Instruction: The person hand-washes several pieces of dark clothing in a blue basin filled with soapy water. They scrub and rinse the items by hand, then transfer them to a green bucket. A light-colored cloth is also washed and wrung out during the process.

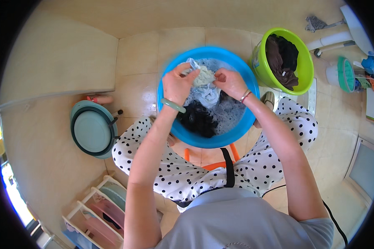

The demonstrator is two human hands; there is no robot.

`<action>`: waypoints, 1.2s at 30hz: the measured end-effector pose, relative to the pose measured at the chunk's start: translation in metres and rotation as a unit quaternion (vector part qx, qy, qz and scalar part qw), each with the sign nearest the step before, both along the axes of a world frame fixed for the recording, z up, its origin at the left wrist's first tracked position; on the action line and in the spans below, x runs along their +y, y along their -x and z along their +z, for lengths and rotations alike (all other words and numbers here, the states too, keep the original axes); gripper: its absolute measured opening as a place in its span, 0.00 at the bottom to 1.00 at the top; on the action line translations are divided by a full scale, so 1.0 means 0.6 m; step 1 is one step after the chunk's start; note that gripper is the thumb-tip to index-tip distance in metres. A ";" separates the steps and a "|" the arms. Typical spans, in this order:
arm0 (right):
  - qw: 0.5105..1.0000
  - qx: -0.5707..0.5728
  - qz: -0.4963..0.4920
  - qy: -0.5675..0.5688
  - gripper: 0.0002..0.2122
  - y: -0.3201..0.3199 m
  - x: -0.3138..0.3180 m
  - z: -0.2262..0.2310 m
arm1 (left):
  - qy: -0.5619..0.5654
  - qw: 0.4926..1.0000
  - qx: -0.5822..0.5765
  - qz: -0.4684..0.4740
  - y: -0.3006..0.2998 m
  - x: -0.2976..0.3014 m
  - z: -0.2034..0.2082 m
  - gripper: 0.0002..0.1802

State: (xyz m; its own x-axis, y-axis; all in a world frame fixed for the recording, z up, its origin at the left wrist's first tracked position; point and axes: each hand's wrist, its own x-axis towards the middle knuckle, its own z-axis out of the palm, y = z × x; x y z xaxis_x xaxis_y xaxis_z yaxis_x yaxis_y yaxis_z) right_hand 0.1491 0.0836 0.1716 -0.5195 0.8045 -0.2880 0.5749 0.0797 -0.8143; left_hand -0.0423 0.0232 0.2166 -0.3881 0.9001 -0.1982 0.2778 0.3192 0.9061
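Observation:
Between my two hands hangs a wet, pale white-and-light-blue cloth [207,89], its lower end close to the soapy water. My left hand [178,84], below which a green bangle circles the wrist, pinches the cloth's left upper part. The fingers of my right hand [232,85] are closed on its right edge. Both hands are over a blue basin [253,89] of sudsy water. Dark, soaked clothing [197,120] floats in the near left part of the basin. The cloth's exact kind cannot be made out.
A lime-green bucket [305,68] with dark clothes stands at the far right. Collapsible basins [92,132] lean at the left wall. At lower left stands a white rack [93,193] of basins. An orange stool [214,166] shows between my knees. A small bin [338,76] is at right.

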 end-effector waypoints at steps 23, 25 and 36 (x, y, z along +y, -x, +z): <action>0.984 0.143 -0.097 0.049 0.26 0.015 -0.048 0.061 | -0.237 0.962 -0.125 -0.057 -0.019 0.033 0.372 0.12; 0.953 0.181 -0.173 0.167 0.27 0.007 -0.051 0.084 | -0.266 0.963 0.004 -0.048 0.020 0.040 0.320 0.16; 0.878 0.327 -0.206 0.283 0.26 0.009 -0.089 0.204 | 0.119 0.962 0.129 -0.211 -0.002 -0.099 -0.100 0.63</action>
